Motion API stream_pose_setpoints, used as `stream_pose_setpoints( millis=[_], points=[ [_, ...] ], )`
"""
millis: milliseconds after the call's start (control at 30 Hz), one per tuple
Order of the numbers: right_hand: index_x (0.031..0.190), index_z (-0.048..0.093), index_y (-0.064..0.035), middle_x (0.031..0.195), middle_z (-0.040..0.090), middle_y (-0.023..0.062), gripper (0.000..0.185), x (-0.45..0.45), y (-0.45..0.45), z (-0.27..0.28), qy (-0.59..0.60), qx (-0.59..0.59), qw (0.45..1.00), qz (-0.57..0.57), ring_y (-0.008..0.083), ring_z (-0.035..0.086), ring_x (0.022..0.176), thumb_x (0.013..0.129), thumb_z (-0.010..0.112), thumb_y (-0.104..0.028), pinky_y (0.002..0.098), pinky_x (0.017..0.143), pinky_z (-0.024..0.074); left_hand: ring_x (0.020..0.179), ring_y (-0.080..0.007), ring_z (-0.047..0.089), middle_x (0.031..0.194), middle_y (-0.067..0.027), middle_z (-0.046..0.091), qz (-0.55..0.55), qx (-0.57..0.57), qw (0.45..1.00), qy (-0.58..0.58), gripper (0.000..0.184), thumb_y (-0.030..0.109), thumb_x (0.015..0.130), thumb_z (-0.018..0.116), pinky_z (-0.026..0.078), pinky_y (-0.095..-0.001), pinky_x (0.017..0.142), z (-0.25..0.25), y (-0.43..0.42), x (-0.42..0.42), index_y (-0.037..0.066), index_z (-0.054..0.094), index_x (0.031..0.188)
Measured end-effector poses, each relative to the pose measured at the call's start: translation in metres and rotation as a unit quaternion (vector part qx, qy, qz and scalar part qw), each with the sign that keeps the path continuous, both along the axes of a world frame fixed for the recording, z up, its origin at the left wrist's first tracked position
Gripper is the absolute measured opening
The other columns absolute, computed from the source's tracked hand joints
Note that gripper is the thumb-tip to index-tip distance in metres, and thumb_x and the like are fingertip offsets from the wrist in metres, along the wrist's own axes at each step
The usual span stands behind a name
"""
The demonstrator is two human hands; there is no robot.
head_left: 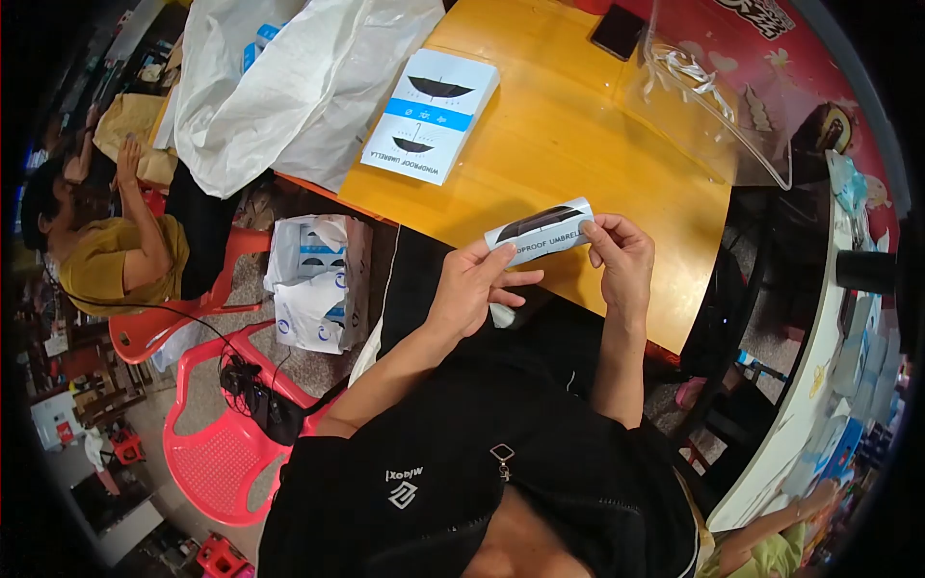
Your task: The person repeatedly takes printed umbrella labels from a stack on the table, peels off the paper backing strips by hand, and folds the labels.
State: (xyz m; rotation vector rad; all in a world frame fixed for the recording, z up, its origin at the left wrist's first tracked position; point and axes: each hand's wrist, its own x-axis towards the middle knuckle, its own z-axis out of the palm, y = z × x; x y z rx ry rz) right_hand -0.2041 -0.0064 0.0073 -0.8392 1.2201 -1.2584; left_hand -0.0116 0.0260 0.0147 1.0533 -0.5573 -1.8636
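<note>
My left hand [470, 287] holds the left end of a curled printed umbrella leaflet [541, 231], thumb on top, other fingers partly spread below. At its other end, the thumb and fingers of my right hand [621, 255] pinch the edge. The leaflet shows a black umbrella and partly covered lettering, and it is held above the table's near edge. Beyond my left hand, a stack of umbrella leaflets [424, 152] with a blue band lies on the yellow table [597, 144].
A white sack [260, 106] lies at the table's left. Further right are a phone [618, 32] and a clear plastic bin [713, 135]. A carton [323, 284] and pink chair [217, 424] stand at left. One person [116, 241] sits far left; another's arm [771, 530] shows lower right.
</note>
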Motion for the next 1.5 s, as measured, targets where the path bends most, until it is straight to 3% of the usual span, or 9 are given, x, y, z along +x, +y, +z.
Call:
stream_pose_setpoints(
  millis=[367, 933, 1033, 1167, 1200, 1267, 1367, 1400, 1500],
  points=[
    [0.084, 0.064, 0.0044, 0.071, 0.062, 0.0038, 0.01, 0.008, -0.002, 0.001, 0.014, -0.026, 1.0, -0.01, 0.0055, 0.046, 0.052, 0.079, 0.067, -0.004, 0.0171, 0.048, 0.0353, 0.093, -0.0184, 0.064, 0.103, -0.0138, 0.062, 0.05, -0.03, 0.997, 0.048, 0.03, 0.017, 0.094, 0.049, 0.054, -0.0272, 0.077, -0.01, 0.006, -0.002, -0.007, 0.055, 0.111],
    [0.087, 0.064, 0.0044, 0.071, 0.063, 0.0051, 0.01, 0.015, 0.0, 0.003, -0.003, -0.038, 0.999, 0.002, 0.008, 0.051, 0.054, 0.08, 0.066, -0.003, 0.0182, 0.052, 0.0404, 0.088, -0.0178, 0.065, 0.096, -0.0135, 0.065, 0.056, -0.157, 0.984, -0.067, 0.021, 0.005, 0.091, 0.051, 0.055, -0.0269, 0.078, -0.013, 0.006, 0.01, -0.008, 0.06, 0.105],
    [0.092, 0.063, 0.0022, 0.084, 0.064, 0.0046, 0.015, 0.023, 0.001, 0.016, 0.071, -0.07, 0.995, 0.007, 0.0088, 0.055, 0.061, 0.077, 0.067, 0.0, 0.0202, 0.058, 0.0443, 0.087, -0.0162, 0.065, 0.093, -0.0121, 0.067, 0.066, -0.205, 0.965, -0.148, 0.02, 0.006, 0.091, 0.052, 0.053, -0.0255, 0.075, -0.01, 0.002, 0.019, -0.007, 0.062, 0.103],
    [0.099, 0.063, -0.0046, 0.102, 0.06, 0.0068, 0.033, 0.016, -0.001, 0.035, 0.42, -0.287, 0.857, 0.079, 0.0137, 0.056, 0.073, 0.068, 0.072, 0.003, 0.0238, 0.064, 0.0461, 0.07, -0.0139, 0.066, 0.085, -0.014, 0.068, 0.095, -0.331, 0.89, -0.298, 0.015, 0.005, 0.086, 0.059, 0.052, -0.0248, 0.062, -0.01, -0.004, 0.03, -0.007, 0.064, 0.094],
    [0.094, 0.064, -0.0061, 0.095, 0.06, 0.0085, 0.031, 0.016, -0.006, 0.034, 0.458, -0.355, 0.811, 0.084, 0.0194, 0.057, 0.073, 0.066, 0.073, 0.002, 0.0273, 0.064, 0.0465, 0.07, -0.0139, 0.066, 0.085, -0.014, 0.068, 0.093, -0.335, 0.89, -0.296, 0.015, 0.005, 0.086, 0.059, 0.052, -0.0248, 0.062, -0.01, -0.004, 0.032, -0.007, 0.064, 0.094],
    [0.091, 0.063, -0.0057, 0.091, 0.061, 0.0082, 0.029, 0.014, -0.012, 0.029, 0.482, -0.394, 0.776, 0.099, 0.0212, 0.057, 0.074, 0.065, 0.073, 0.002, 0.0291, 0.064, 0.0467, 0.065, -0.0184, 0.065, 0.079, -0.016, 0.066, 0.075, -0.398, 0.818, -0.409, 0.012, 0.004, 0.083, 0.063, 0.049, -0.0273, 0.056, -0.007, -0.006, 0.036, -0.005, 0.065, 0.091],
    [0.083, 0.061, -0.0057, 0.082, 0.061, 0.0062, 0.022, 0.013, -0.016, 0.031, 0.512, -0.447, 0.724, 0.117, 0.0236, 0.058, 0.073, 0.064, 0.071, 0.002, 0.0326, 0.062, 0.0457, 0.063, -0.0266, 0.063, 0.076, -0.0168, 0.063, 0.097, -0.469, 0.758, -0.442, 0.012, 0.001, 0.078, 0.067, 0.048, -0.0303, 0.053, 0.001, -0.007, 0.034, -0.003, 0.064, 0.088],
    [0.082, 0.061, -0.0058, 0.083, 0.061, 0.006, 0.021, 0.012, -0.018, 0.032, 0.514, -0.454, 0.717, 0.126, 0.0233, 0.058, 0.072, 0.065, 0.071, 0.001, 0.0325, 0.061, 0.0452, 0.072, -0.0209, 0.066, 0.085, -0.0155, 0.067, 0.05, -0.465, 0.739, -0.485, 0.016, -0.002, 0.08, 0.062, 0.051, -0.0275, 0.062, 0.003, -0.006, 0.038, -0.004, 0.063, 0.096],
    [0.084, 0.06, -0.0051, 0.084, 0.06, 0.0058, 0.012, 0.01, -0.02, 0.035, 0.535, -0.46, 0.693, 0.15, 0.0213, 0.058, 0.075, 0.072, 0.06, -0.003, 0.0317, 0.064, 0.044, 0.072, -0.0252, 0.066, 0.086, -0.0163, 0.066, 0.055, -0.491, 0.701, -0.515, 0.021, -0.002, 0.076, 0.067, 0.05, -0.0292, 0.06, 0.003, -0.008, 0.041, -0.003, 0.064, 0.096]
  ],
)
